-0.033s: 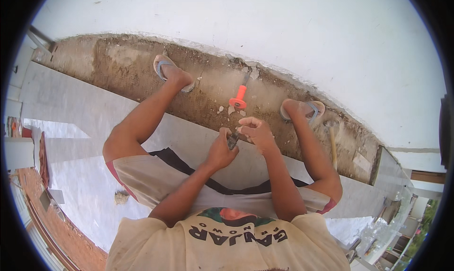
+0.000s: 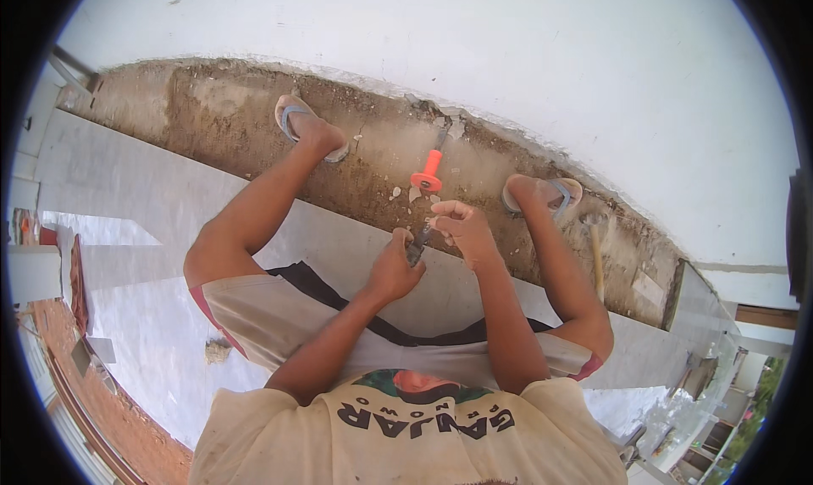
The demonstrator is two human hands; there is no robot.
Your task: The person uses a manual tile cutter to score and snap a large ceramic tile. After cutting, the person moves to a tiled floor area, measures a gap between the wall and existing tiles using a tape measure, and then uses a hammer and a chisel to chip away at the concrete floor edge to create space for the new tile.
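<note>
My left hand (image 2: 395,266) is closed around a small, dark, narrow object (image 2: 416,254) whose kind I cannot make out. Just to its right, my right hand (image 2: 467,233) has thumb and fingers pinched together at the object's upper end. Something tiny and pale shows at those fingertips, too small to name. Beyond both hands, a chisel with an orange grip and round hand guard (image 2: 427,181) lies on the bare brown strip (image 2: 381,163), its dark blade toward the white wall. Neither hand touches it.
My sandalled feet stand on the strip, the left sandal (image 2: 292,116) and right sandal (image 2: 566,199) on either side of the chisel. A wooden-handled hammer (image 2: 597,260) lies beyond my right leg. Broken chips (image 2: 414,194) lie near the guard. The white wall (image 2: 508,53) rises beyond; grey tiles (image 2: 330,235) border the near side.
My right hand has shifted slightly up, and its fingers are a little closer together. The left hand still grips the dark object, with more of it showing.
</note>
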